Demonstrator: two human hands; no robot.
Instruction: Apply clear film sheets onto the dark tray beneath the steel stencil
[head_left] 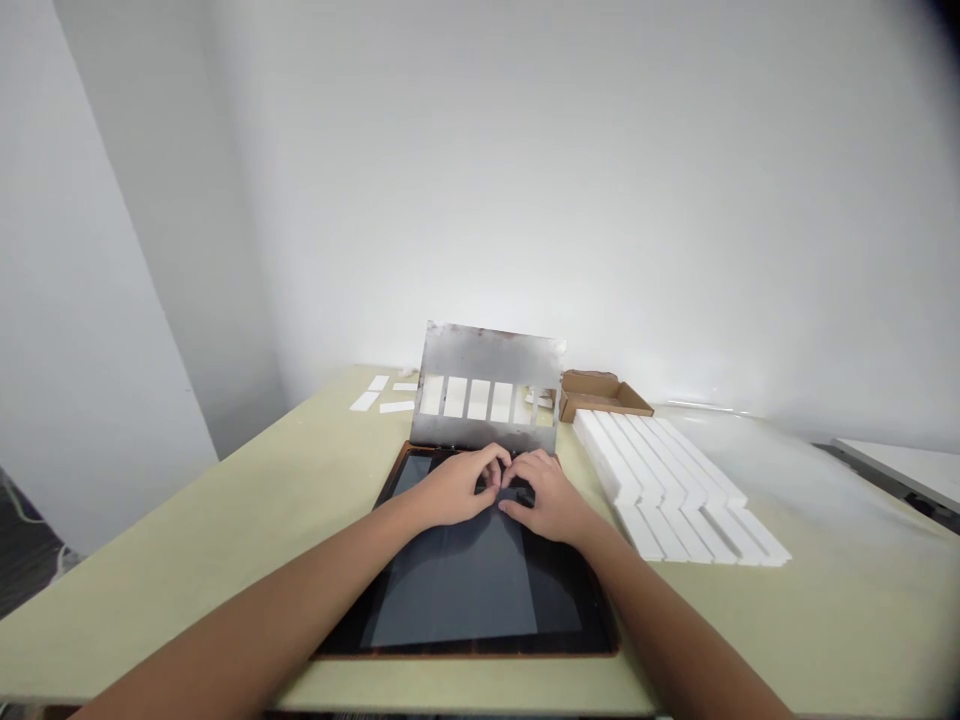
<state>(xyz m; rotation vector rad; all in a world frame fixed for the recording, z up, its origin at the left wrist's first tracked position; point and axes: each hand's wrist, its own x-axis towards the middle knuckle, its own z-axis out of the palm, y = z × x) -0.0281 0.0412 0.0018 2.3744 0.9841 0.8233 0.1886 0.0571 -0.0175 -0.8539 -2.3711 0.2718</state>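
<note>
My left hand (pixel 457 487) and my right hand (pixel 545 495) meet at the far end of a dark flat panel (pixel 465 580) set in a brown-edged frame (pixel 480 648) on the table. The fingers of both are curled and pinched together over something small and dark that I cannot make out. Just behind them a grey metal plate (pixel 491 385) stands tilted upright, with a row of several slots showing white through them.
Several long white strips (pixel 675 490) lie side by side to the right of the frame. A shallow cardboard tray (pixel 600 393) sits behind them. A few small white pieces (pixel 375 395) lie at the far left. A white wall rises close behind the table.
</note>
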